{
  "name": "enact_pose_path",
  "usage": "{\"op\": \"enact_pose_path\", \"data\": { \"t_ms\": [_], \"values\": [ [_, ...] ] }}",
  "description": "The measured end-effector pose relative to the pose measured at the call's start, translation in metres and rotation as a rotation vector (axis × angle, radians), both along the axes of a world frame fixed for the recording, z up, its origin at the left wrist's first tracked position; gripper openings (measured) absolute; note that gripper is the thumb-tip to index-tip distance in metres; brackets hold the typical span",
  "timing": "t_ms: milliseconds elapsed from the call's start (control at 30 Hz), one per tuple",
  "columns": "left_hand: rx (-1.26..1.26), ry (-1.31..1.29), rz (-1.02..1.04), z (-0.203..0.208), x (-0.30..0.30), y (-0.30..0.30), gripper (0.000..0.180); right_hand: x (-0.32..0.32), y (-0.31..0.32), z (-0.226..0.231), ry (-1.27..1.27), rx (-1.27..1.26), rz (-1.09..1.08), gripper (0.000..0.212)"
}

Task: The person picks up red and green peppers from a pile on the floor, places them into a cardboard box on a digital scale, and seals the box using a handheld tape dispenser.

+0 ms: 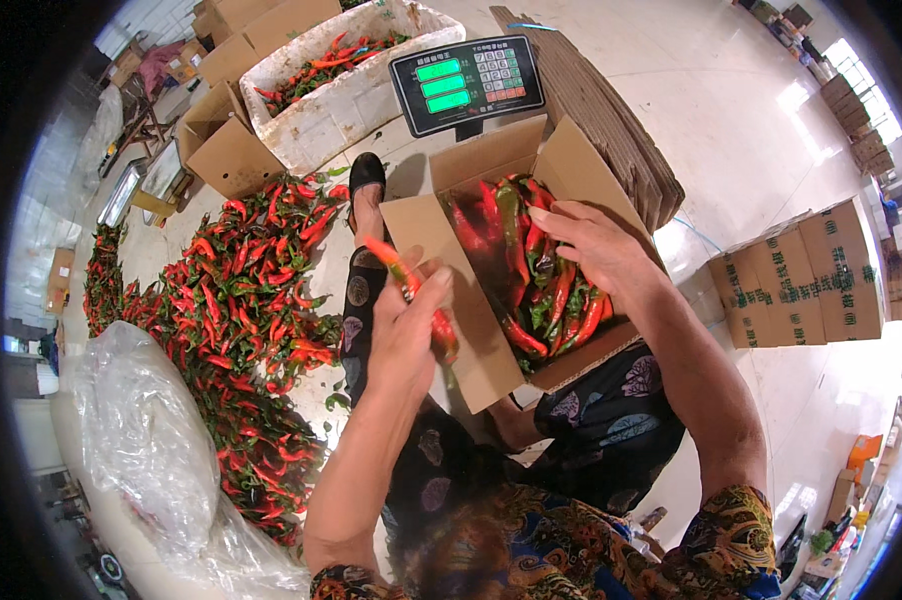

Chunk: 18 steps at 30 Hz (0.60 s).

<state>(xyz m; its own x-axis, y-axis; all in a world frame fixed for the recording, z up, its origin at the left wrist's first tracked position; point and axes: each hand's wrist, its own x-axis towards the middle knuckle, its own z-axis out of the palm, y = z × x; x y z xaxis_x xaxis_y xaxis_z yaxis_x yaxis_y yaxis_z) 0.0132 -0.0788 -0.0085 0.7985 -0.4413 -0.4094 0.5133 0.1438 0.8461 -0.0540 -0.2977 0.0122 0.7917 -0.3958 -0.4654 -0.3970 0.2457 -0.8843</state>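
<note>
Left hand [409,312] closed round red-green pepper [392,261], just outside left edge of carton [575,168]. Right hand [603,247] open, fingers loosely bent over packed peppers [541,272], near carton's right edge. Judgement: best to lower pepper over left edge, lay alongside others, right fingers light; hard pressing could bruise skins, snap stems.
</note>
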Motion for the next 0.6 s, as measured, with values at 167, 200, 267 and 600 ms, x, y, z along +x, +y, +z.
{"op": "enact_pose_path", "data": {
  "t_ms": [167, 200, 267, 600],
  "values": [
    [-0.042, 0.076, 0.037, 0.012, -0.002, 0.022, 0.058, -0.001, -0.018, -0.015, -0.013, -0.138, 0.055, 0.060],
    [-0.098, 0.087, 0.048, 0.015, -0.003, 0.019, 0.055, 0.000, -0.018, -0.018, -0.002, -0.201, 0.083, 0.055],
    [-0.209, 0.110, 0.073, 0.020, -0.004, 0.013, 0.049, 0.002, -0.018, -0.020, 0.017, -0.288, 0.114, 0.043],
    [0.087, -0.105, -0.134, -0.005, -0.020, -0.040, 0.042, -0.003, -0.031, -0.002, -0.036, -0.193, -0.009, 0.040]
  ]
}}
